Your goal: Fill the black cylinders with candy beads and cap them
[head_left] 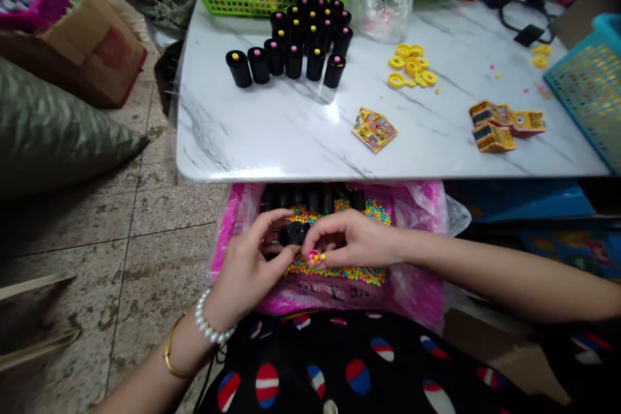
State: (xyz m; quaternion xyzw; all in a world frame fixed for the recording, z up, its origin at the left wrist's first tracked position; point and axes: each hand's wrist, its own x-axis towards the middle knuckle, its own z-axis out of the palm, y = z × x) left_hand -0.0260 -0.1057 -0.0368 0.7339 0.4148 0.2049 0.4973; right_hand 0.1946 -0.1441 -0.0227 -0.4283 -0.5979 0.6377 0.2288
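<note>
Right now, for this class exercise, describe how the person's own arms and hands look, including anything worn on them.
Both forearms are bare, with no sleeves on them. The left hand has a white pearl bracelet and a thin gold bangle at its wrist; the right hand shows no jewellery. Below them is a black garment printed with red, white and blue ovals.

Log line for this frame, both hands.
left hand: on black plastic cylinder | right hand: pinching small pink ring | below: multicoloured beads in pink plastic bag
</note>
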